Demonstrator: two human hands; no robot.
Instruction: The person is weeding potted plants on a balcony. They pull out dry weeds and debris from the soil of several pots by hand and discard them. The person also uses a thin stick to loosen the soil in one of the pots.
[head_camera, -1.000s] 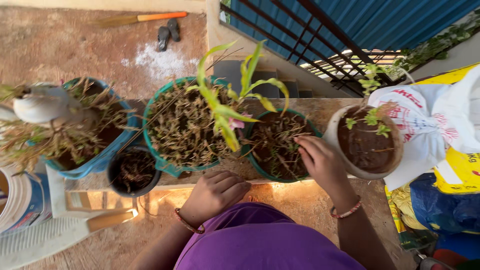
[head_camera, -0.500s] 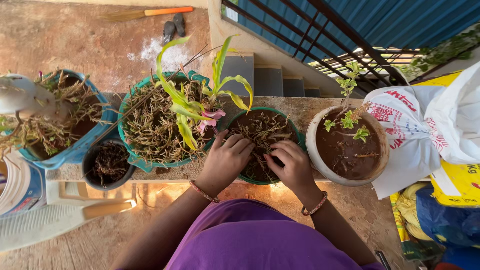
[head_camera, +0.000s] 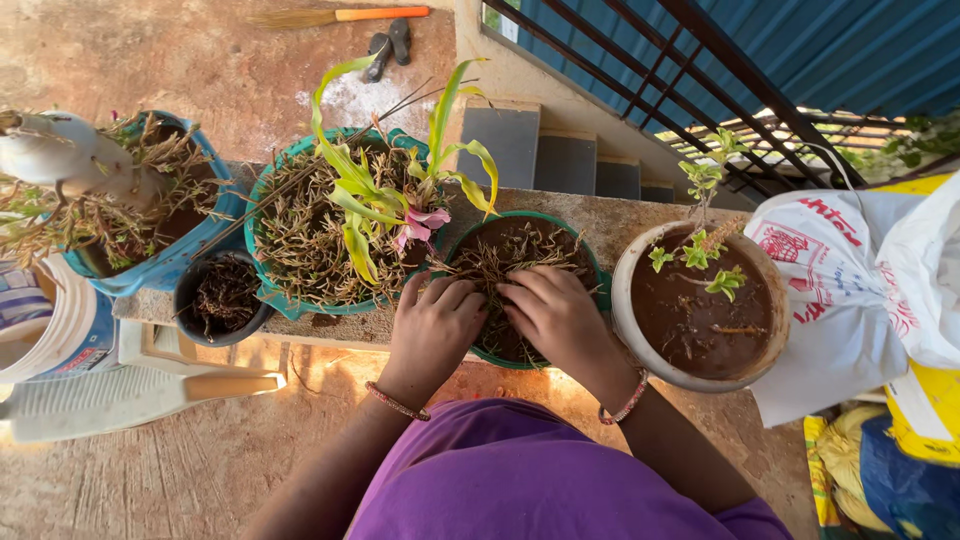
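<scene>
Both our hands have come together over the small green pot (head_camera: 590, 262) since half a second ago. Our left hand (head_camera: 435, 325) and right hand (head_camera: 555, 315) press palm-down, fingers loosely curled, into its dry roots (head_camera: 500, 260); whether they pinch any seems unclear. Just beyond the left hand stands the big green pot (head_camera: 270, 215) with its leafy plant (head_camera: 385, 195). Right of the right hand sits a pale pot (head_camera: 625, 300).

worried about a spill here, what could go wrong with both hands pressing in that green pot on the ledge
The green pot sits near the ledge front edge, so pressure from the left hand and right hand might tip it off. The leafy plant with its pink flower hangs just beside the left hand and could get bent.
</scene>
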